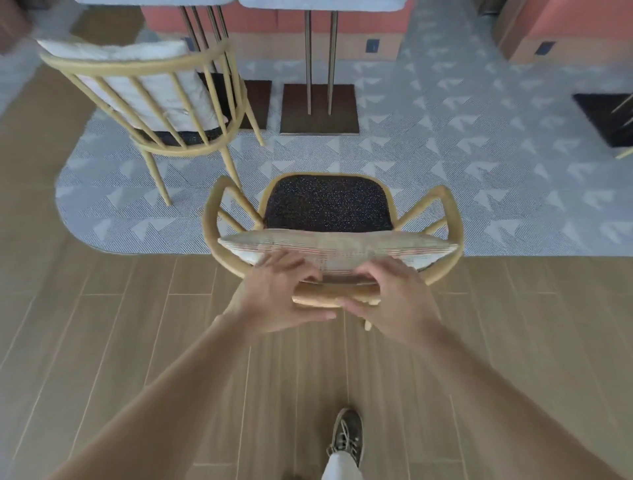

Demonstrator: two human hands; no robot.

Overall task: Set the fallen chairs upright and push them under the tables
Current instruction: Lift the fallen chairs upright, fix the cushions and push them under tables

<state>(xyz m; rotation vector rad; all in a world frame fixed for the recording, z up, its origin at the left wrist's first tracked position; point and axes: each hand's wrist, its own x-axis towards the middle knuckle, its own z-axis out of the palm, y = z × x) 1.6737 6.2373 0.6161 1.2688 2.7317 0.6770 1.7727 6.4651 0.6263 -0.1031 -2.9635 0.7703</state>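
Observation:
A light wooden armchair with a dark speckled seat and a striped back cushion stands upright right in front of me, at the carpet's near edge. My left hand and my right hand both grip the top rail of its curved backrest, side by side. A second matching chair with a white cushion stands upright at the upper left, partly under a table. Another table lies straight ahead, beyond the chair I hold.
A metal table post on a dark square base stands on the patterned grey carpet ahead. Another dark base is at the right edge. A coral bench runs along the back. My shoe rests on the wooden floor below.

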